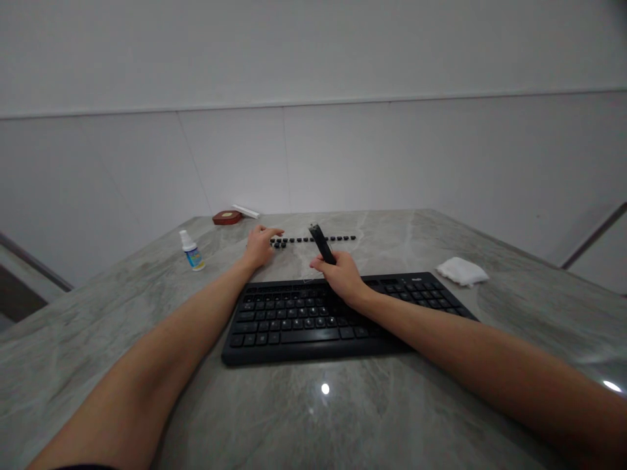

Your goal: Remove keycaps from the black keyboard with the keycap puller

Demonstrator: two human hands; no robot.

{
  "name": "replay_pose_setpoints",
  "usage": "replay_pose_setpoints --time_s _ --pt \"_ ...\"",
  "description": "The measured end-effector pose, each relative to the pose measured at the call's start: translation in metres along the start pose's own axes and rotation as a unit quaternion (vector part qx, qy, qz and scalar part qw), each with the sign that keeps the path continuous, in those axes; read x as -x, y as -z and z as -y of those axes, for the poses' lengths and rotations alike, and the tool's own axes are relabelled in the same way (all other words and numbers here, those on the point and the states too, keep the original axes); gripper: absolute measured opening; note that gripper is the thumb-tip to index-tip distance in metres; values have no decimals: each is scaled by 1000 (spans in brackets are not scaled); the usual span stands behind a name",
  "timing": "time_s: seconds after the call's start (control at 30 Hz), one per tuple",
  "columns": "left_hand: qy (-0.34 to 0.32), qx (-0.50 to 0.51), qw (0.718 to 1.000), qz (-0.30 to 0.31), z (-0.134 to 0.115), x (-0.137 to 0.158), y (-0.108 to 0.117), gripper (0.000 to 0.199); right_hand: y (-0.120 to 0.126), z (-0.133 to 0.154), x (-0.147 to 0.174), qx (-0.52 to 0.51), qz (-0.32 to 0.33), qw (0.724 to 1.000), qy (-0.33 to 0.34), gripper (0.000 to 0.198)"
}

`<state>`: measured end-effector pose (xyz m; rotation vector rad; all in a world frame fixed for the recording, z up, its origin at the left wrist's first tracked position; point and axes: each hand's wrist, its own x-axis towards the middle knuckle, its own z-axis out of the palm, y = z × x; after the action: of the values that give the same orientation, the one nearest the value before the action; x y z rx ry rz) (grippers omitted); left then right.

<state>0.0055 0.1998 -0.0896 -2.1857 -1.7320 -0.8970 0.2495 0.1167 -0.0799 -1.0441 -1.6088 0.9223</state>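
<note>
Black keyboard, part-hidden by my right hand.
Tool: clasped therein, base hidden. Left hand: beside keycaps; pinching or not, I cannot tell.

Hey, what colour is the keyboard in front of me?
The keyboard is black; the head view, the only one here, shows it.

kbd pt. hidden, btl. label illeg.
</note>
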Motion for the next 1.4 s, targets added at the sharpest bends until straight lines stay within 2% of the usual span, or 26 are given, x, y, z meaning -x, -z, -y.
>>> replay_pose_setpoints --time_s 0.1,0.2,0.3,0.4,0.47,0.6,0.77,0.93,1.07,1.27,1.33,1.4 --pt "45 22 998 -25 -9 -5 19 56 0 -1 0 -6 7 1000 0 22" --pt "48 57 997 17 -33 12 39 44 -1 -1 2 12 32 999 19 22" --pt "5 109 990 93 -69 56 57 25 0 4 7 60 61 993 78 23" --pt "-76 145 979 119 -98 102 72 25 1 11 15 118 100 974 166 18" --pt "-102 167 971 140 -106 117 79 23 2 14 21 160 123 958 202 14" --pt "-97 231 950 184 -106 116 85 16 1 13 25 208 136 941 230 7" --pt "-47 282 933 219 -104 109 88 14 0 11 25 223 148 924 273 8" --pt "-72 273 943 178 -101 110 82 19 10 24 31 150 163 920 324 14" --pt "-82 261 949 157 -100 107 77 17 20 27 31 126 165 935 287 16" --pt "-79 212 961 160 -104 102 72 16 26 12 30 148 155 943 254 12" --pt "-84 204 962 162 -104 103 72 15 25 10 33 155 160 934 281 13" --pt "-89 198 963 161 -104 104 73 14 24 8 35 175 181 912 322 14"
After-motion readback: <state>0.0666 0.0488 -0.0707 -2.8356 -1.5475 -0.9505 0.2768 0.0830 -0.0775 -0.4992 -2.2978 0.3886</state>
